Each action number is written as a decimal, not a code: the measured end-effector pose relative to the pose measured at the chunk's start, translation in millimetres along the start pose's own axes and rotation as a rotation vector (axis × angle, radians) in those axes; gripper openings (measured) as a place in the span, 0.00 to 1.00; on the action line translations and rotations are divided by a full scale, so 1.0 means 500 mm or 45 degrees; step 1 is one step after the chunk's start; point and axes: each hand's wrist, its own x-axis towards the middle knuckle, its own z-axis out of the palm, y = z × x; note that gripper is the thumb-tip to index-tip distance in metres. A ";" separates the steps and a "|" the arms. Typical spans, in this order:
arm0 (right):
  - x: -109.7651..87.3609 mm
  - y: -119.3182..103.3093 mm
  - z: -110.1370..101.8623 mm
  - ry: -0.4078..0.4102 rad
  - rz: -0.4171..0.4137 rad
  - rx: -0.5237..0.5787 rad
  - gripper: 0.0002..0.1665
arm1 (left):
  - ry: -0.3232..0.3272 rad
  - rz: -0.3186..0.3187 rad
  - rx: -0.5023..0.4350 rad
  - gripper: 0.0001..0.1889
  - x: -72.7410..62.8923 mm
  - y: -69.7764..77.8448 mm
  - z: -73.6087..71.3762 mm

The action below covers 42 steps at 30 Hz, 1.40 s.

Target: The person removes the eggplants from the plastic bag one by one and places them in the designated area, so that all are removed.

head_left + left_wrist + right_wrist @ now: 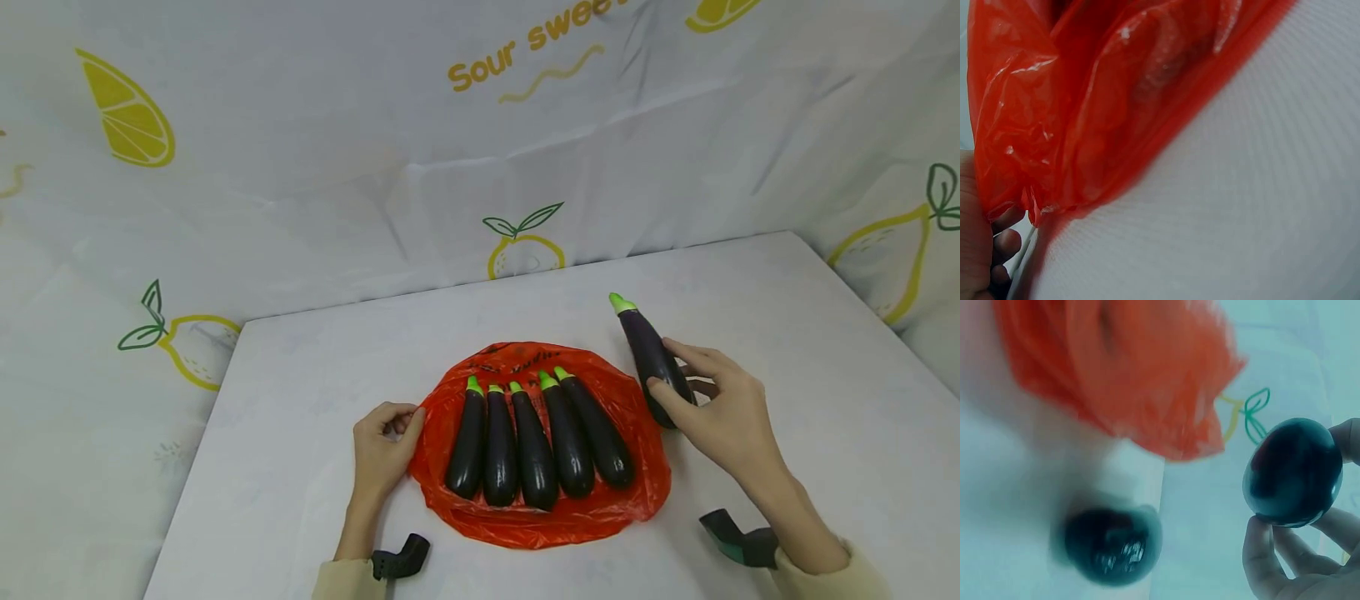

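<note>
Several dark purple eggplants (534, 454) with green stems lie side by side in a spread red plastic bag (540, 529). At the bag's left rim my left hand (382, 446) pinches the plastic between thumb and fingers. The left wrist view shows the gathered red bag (1035, 125) beside that hand (972, 237). To the right of the bag, my right hand (723, 408) holds another eggplant (648, 350) near its thick end, stem pointing away and tilted left. Its glossy round end (1294, 472) faces the right wrist camera, with fingers and thumb around it.
A white table (300, 375) carries the bag. Behind it hangs a white cloth (315, 217) printed with lemons. A blurred dark rounded shape (1113, 547) appears low in the right wrist view. Black wrist mounts (405, 557) sit at both cuffs.
</note>
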 end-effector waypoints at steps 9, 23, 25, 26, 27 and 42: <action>0.018 0.049 -0.030 0.020 0.025 -0.018 0.28 | 0.008 0.011 -0.004 0.04 -0.001 -0.005 0.000; 0.031 0.134 -0.061 0.004 0.113 -0.098 0.27 | 0.006 -0.001 0.002 0.03 -0.001 -0.005 0.000; 0.032 0.142 -0.062 -0.012 0.138 -0.123 0.27 | 0.003 0.000 0.002 0.02 -0.002 -0.006 0.000; 0.032 0.146 -0.063 -0.023 0.152 -0.137 0.27 | 0.000 -0.001 0.002 0.02 -0.002 -0.006 0.000; 0.033 0.148 -0.063 -0.035 0.165 -0.149 0.27 | -0.002 -0.003 0.004 0.03 -0.002 -0.006 0.000; 0.036 0.181 -0.051 -0.199 0.240 -0.247 0.29 | -0.004 -0.003 0.016 0.02 -0.001 -0.002 0.000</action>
